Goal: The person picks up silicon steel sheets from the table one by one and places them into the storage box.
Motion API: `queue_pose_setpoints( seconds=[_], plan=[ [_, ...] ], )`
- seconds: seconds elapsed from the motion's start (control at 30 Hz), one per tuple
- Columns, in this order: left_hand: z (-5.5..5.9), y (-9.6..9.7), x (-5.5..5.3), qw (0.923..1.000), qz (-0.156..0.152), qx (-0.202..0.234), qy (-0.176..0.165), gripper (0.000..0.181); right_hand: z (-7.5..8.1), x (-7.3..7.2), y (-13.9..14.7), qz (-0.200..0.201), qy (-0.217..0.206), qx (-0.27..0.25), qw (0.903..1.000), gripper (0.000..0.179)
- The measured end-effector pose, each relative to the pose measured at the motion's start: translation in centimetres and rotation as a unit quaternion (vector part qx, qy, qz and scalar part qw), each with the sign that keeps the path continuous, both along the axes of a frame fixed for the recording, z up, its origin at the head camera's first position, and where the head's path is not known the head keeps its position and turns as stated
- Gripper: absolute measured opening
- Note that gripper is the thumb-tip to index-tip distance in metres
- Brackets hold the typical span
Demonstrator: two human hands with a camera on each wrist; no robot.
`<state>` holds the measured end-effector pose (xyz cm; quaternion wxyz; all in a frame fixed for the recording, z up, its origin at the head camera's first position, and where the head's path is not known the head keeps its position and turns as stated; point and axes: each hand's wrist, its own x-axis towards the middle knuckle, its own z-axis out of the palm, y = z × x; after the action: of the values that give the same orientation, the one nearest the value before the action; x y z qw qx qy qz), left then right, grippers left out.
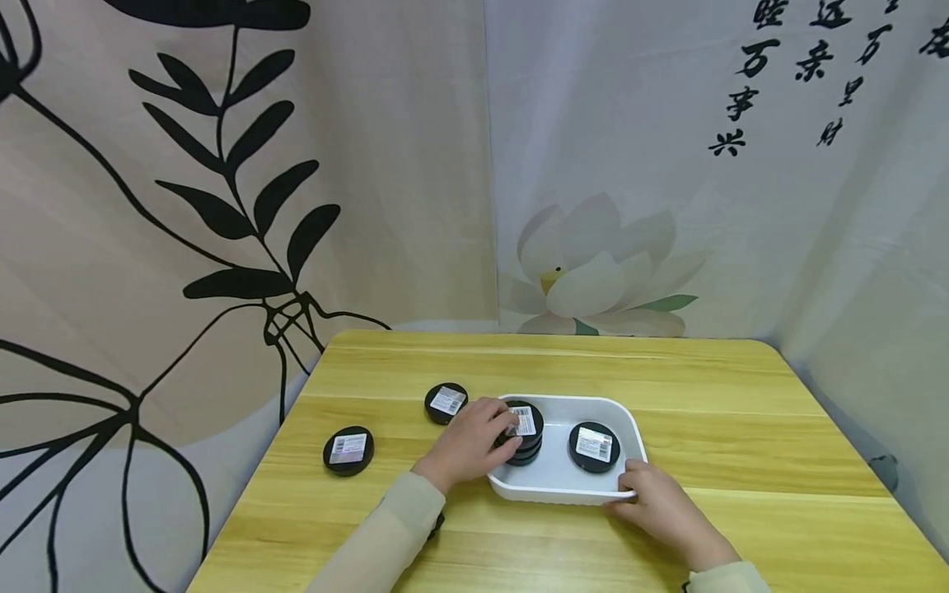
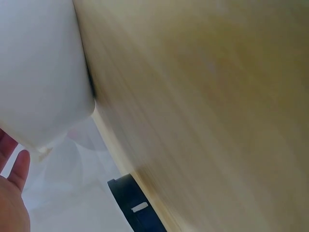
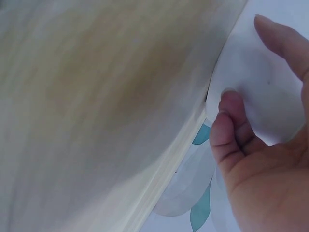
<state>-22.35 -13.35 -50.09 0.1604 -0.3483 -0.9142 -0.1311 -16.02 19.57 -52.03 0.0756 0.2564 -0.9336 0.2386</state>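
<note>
A white tray point(image 1: 571, 491) stands on the table. On its left side is a stack of black round tins point(image 1: 530, 422), the top one bearing a white barcode label. My left hand point(image 1: 469, 441) reaches over the tray's left rim and holds the stack near its top, thumb on the near side; its fingers partly hide the tins. Another labelled black tin point(image 1: 594, 447) lies flat in the right half of the tray. With fingers over the rim, my right hand point(image 1: 660, 504) grips the tray's near right corner. The right wrist view shows its fingers point(image 3: 232, 108) against the white wall.
Two more black tins lie on the wooden table point(image 1: 741, 428) left of the tray: one tin point(image 1: 447, 403) close behind my left hand, the other tin point(image 1: 348, 450) farther left. A printed curtain point(image 1: 415, 165) hangs behind the table's far edge.
</note>
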Motion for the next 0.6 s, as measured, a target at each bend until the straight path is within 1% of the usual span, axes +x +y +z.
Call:
queue_pose_setpoints(
  seconds=[0.07,0.17,0.3,0.4,0.6],
  plan=[
    [0.0,-0.1,-0.1,1.0,0.001,0.002,-0.005,0.031,0.0,0.0,0.1,-0.003,0.0,0.001,1.0,0.028],
    [0.1,-0.2,-0.1,1.0,-0.001,0.006,-0.002,0.03,0.0,-0.1,0.1,-0.008,-0.001,0.005,1.0,0.028],
    [0.0,-0.5,-0.2,0.9998,-0.001,0.008,0.017,0.029,0.0,-0.1,0.1,-0.004,-0.004,0.007,1.0,0.028],
    [0.0,-0.7,-0.2,0.9998,0.004,0.003,0.021,0.03,-0.1,-0.1,0.0,-0.002,-0.004,0.005,1.0,0.028],
    [-0.2,-1.2,-0.2,0.9996,0.017,-0.012,0.016,0.032,0.0,0.0,0.0,0.0,0.001,0.006,1.0,0.028]
  ],
)
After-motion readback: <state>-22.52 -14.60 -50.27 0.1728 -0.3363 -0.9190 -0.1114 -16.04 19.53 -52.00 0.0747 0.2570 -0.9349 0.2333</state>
